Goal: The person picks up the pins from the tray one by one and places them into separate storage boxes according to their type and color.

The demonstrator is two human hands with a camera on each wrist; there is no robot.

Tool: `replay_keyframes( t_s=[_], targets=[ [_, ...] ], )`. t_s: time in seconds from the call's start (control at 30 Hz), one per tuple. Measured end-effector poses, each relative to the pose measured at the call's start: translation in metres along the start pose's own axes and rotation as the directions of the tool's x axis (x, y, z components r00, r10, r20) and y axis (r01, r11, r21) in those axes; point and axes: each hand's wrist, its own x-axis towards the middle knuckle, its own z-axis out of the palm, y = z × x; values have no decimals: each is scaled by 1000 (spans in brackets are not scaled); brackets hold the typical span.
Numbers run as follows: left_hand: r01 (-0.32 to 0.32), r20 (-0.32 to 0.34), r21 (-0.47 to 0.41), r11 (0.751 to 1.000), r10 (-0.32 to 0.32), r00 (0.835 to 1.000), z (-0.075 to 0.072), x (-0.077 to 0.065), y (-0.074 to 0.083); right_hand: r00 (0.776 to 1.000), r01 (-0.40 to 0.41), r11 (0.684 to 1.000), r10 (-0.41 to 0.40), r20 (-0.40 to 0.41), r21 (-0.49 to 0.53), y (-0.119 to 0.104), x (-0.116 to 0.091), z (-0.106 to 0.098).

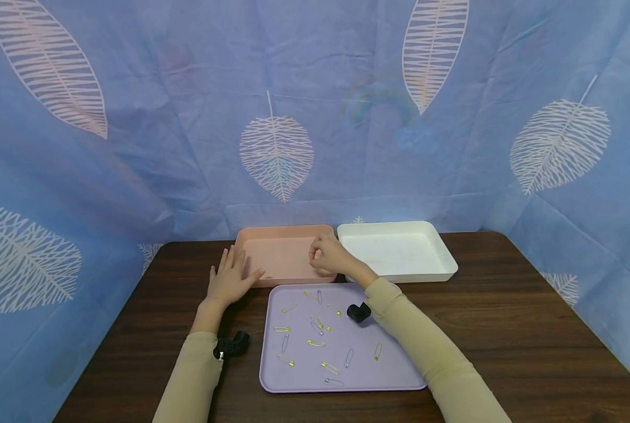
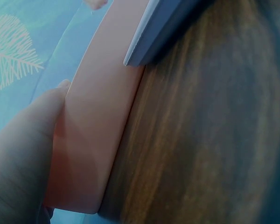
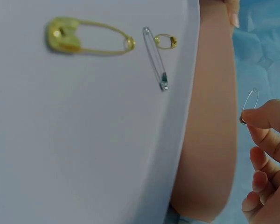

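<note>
My right hand (image 1: 332, 254) is over the right part of the pink tray (image 1: 272, 234). In the right wrist view its thumb and forefinger pinch a small safety pin (image 3: 250, 103), which points upward with its loop clear of the fingertips. The other fingers curl loosely below. At the tray's left front corner lies my left hand (image 1: 229, 282), fingers spread, with the thumb (image 2: 51, 105) against the tray's rim in the left wrist view. Several yellow and silver safety pins (image 1: 316, 343) lie scattered on the lilac tray (image 1: 367, 376) in front.
To the right of the pink tray stands a white tray (image 1: 399, 252), close beside it. All three trays are on a dark wooden table (image 1: 510, 317). A blue cloth (image 1: 346, 147) with white leaf patterns hangs behind the table.
</note>
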Motion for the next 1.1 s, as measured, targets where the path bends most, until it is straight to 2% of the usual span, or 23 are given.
replay_keyframes(
  t_s=[0.33, 0.77, 1.1],
  targets=[
    [8, 5, 12, 1000, -8, 1000, -1, -1, 1, 998, -53, 996, 52, -21, -77, 5, 14, 11],
    [10, 5, 9, 1000, -10, 1000, -1, -1, 3, 996, -51, 984, 37, -82, -170, 5, 25, 19],
    [15, 16, 18, 1000, -15, 1000, -3, -2, 4, 987, -88, 983, 64, -146, -159, 2, 23, 21]
  ],
)
